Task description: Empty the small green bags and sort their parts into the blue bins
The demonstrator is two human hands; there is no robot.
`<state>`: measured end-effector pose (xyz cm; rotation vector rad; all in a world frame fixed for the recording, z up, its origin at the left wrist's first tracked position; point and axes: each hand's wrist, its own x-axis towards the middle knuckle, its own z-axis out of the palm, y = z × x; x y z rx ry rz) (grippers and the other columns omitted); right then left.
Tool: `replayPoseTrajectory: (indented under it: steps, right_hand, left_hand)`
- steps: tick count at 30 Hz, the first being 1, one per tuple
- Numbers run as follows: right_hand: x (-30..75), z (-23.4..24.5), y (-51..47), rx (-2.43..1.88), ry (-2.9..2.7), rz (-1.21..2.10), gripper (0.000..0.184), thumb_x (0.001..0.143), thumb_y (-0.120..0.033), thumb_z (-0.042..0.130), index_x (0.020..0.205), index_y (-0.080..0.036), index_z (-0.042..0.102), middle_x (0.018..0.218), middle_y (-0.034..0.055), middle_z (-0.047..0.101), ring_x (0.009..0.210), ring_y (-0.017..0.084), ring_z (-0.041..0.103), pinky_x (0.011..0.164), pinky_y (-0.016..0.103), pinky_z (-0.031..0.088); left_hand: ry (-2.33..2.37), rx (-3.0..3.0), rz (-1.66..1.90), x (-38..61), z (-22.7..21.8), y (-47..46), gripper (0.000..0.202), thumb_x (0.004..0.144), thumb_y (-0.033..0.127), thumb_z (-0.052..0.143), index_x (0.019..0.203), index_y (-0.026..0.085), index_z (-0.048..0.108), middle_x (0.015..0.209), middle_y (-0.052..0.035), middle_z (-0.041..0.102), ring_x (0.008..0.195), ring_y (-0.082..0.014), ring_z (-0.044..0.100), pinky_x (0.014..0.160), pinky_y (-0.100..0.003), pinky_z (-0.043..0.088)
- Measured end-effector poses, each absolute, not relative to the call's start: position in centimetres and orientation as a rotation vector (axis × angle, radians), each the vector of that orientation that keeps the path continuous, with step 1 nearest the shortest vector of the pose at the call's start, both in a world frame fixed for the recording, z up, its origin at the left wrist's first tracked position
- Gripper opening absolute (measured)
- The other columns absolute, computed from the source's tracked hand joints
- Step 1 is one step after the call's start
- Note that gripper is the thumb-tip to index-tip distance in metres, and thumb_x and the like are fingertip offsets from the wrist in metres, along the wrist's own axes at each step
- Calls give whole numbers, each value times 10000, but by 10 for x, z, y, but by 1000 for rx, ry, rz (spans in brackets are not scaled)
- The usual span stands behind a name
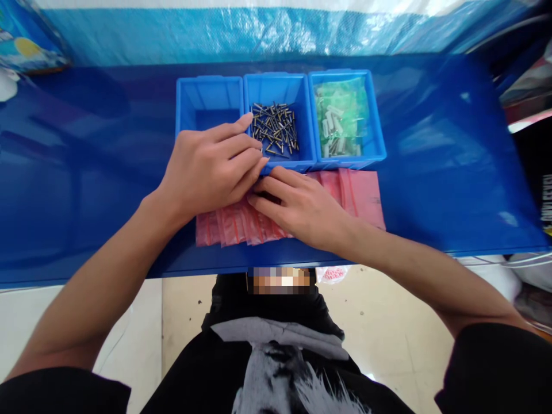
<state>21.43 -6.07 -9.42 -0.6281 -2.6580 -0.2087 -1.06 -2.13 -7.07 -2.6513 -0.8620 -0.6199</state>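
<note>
**Well, your left hand (211, 167) and right hand (302, 207) meet at the pink zip bags (233, 227)**

You're facing a long, glossy blue desk (431, 144), with a blue plastic sheet (215, 34) behind it and a tiled floor (388, 328) below its near edge. Your black graphic T-shirt (276, 368) fills the bottom of the view. Three blue plastic bins stand side by side, touching, towards the far side of the desk. The left bin (210, 95) shows no contents past your fingers. The middle bin (276, 86) holds a loose heap of small metal pins (275, 129), and the right bin (340, 75) holds green-tinted plastic bags (340, 118) with pale cylinders inside.

The pink zip bags lie in an overlapping row along the front of the bins, on the desk. Your left hand lies across the wall between the left and middle bins, its fingers close together and reaching just beside the pins. Your right hand rests on the bags, its fingers curled in towards your left hand. You can't tell whether either hand is pinching something where they meet.
</note>
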Motion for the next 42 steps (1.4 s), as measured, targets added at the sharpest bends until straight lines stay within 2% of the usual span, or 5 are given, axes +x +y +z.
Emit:
replayPoseTrajectory:
  steps: [16, 23, 27, 35, 42]
  right_hand:
    - [219, -98, -56, -502, -2587, -181, 252, 1109, -116, 481, 1016, -134, 714, 1064, 103, 740, 954, 212, 582, 776, 349, 496]
    - [221, -93, -54, -472, -2565, -255, 208, 1090, -87, 523, 1210, -109, 692, 1101, 97, 758, 972, 193, 659, 775, 335, 549]
    - [221, -82, -55, -475, -2375, -92, 230, 1080, -83, 568, 1282, -114, 674, 1110, 101, 767, 1002, 170, 713, 834, 324, 612]
    - [226, -58, -44, -882, -1627, 749, 95, 1040, -236, 690, 1059, -246, 783, 1106, 58, 808, 886, 205, 777, 846, 423, 694]
    - [242, -66, -39, -782, -1824, 682, 253, 1056, -142, 611, 1230, -226, 775, 1326, 86, 790, 1214, 239, 777, 952, 407, 712]
  left_hand:
    - [-645, -2824, -832, -8, -75, -164, 192, 909, 372, 690, 1021, 482, 800, 1233, 176, 790, 1495, -125, 587, 1129, -247, 663]
    - [-1284, -2754, -991, -58, -82, -180, 814, 773, 168, 659, 1568, 331, 593, 1240, 38, 786, 1058, -294, 828, 913, -437, 778]
    - [-1380, -2509, -1097, -65, -56, -122, 661, 861, 152, 621, 1442, 461, 667, 1277, 98, 786, 1112, -297, 799, 979, -599, 713]
    - [-1065, -2762, -542, -17, -42, -19, 462, 1085, 452, 583, 1441, 159, 622, 1600, -168, 569, 1515, -408, 532, 1172, -606, 581]
    - [-1123, -2738, -343, -9, -47, 17, 457, 1165, 467, 395, 1279, 158, 711, 1302, -118, 769, 1200, -274, 760, 1010, -445, 652]
